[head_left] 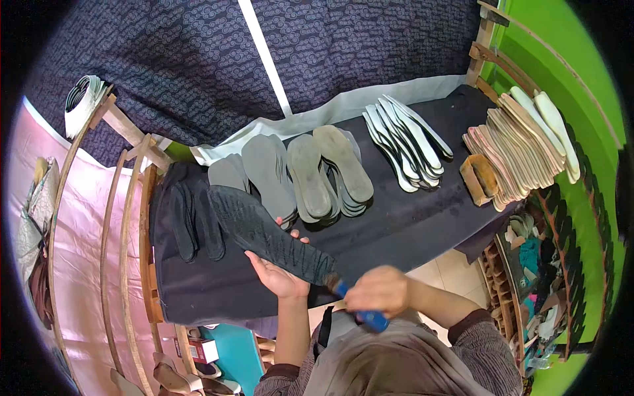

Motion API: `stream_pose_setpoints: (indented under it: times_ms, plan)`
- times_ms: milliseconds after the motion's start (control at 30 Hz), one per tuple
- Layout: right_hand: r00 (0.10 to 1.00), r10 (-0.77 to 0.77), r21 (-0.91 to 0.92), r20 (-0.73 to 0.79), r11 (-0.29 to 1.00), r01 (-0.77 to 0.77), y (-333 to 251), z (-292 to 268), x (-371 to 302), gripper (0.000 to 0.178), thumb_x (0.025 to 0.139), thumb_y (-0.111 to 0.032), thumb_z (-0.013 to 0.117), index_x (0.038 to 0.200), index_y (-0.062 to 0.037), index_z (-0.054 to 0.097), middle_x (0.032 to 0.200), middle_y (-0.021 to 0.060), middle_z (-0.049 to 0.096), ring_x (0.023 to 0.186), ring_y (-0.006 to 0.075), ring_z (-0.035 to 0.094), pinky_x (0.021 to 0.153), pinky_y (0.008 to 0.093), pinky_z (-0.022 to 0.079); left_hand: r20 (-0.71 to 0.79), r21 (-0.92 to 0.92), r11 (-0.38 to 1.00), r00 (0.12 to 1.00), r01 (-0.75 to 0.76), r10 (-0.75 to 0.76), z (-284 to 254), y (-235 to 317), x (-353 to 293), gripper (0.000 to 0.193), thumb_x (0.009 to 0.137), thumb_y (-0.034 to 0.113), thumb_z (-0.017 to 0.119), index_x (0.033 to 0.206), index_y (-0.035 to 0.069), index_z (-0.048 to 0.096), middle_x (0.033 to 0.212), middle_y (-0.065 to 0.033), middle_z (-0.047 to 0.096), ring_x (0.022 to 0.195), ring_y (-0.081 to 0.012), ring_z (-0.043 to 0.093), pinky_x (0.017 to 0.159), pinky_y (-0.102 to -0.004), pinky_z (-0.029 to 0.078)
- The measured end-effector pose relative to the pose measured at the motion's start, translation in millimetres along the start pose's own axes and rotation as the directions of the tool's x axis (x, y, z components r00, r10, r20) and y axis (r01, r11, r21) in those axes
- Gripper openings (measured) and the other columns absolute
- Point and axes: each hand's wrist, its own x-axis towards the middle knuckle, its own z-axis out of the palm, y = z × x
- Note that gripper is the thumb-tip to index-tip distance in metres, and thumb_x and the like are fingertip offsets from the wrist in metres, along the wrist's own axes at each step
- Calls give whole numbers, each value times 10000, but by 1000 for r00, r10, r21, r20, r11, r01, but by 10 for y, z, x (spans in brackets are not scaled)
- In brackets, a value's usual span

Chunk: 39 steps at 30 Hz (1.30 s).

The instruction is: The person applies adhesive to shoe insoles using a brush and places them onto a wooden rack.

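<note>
My left hand (pixel 282 277) is closed round the edge of a long black shoe sole (pixel 254 224), palm beneath it and fingertips at its far edge. The sole is held tilted above the table, its wide end to the far left and its narrow end towards me. In my right hand (pixel 382 292) is a paintbrush with a blue handle (pixel 374 321), gripped in a fist. The brush's tip (pixel 331 282) meets the narrow end of the sole. Several grey soles (pixel 267 165) lie in stacks just beyond my left hand, and black soles (pixel 183 221) lie to its left.
White-edged soles (pixel 403 148) fan out at the back of the black-covered table (pixel 396 228). Right of them stand a cut-open container (pixel 479 181) and a beige row of soles (pixel 518 148). Wooden rails (pixel 129 264) border the left side; a cluttered rack (pixel 528 290) stands at right.
</note>
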Motion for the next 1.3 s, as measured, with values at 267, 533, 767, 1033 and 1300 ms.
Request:
stream_pose_setpoints:
  times_ms: [267,533,767,1033,1300]
  plan:
    - [999,-54,54,-8,997,54,-36,17,128,293,658,-159,723,909,-33,637,873,91,654,664,246,621,561,330,511,42,-6,992,991,128,-128,-26,-85,-129,579,953,522,273,1315,89,400,1261,-131,482,901,-270,521,754,-430,461]
    - [989,-130,52,75,991,127,-109,32,291,220,705,-150,710,885,-35,658,892,95,661,667,240,626,541,324,505,31,146,975,984,168,-174,-18,-120,-238,612,954,537,245,1332,76,385,1242,-169,507,889,-258,566,757,-415,495]
    - [993,-103,87,-55,990,108,26,69,349,301,634,-111,673,907,-2,608,864,103,631,654,247,597,550,332,497,62,128,946,950,297,-307,-4,-105,-371,635,956,538,216,1333,57,385,1253,-175,507,908,-243,571,792,-404,492]
    - [993,-115,-29,12,993,115,-89,7,385,238,683,-123,631,892,-10,623,869,107,640,671,238,616,572,335,509,135,73,908,898,413,-419,16,-103,-475,667,953,552,204,1310,24,399,1221,-182,529,935,-249,579,819,-379,482]
    - [977,-209,-167,53,962,215,-129,-39,382,203,643,-108,722,819,-46,643,881,72,660,620,216,619,525,275,496,206,58,886,863,460,-461,-68,-158,-513,598,972,500,232,1317,45,409,1232,-131,542,1023,-250,578,857,-382,489]
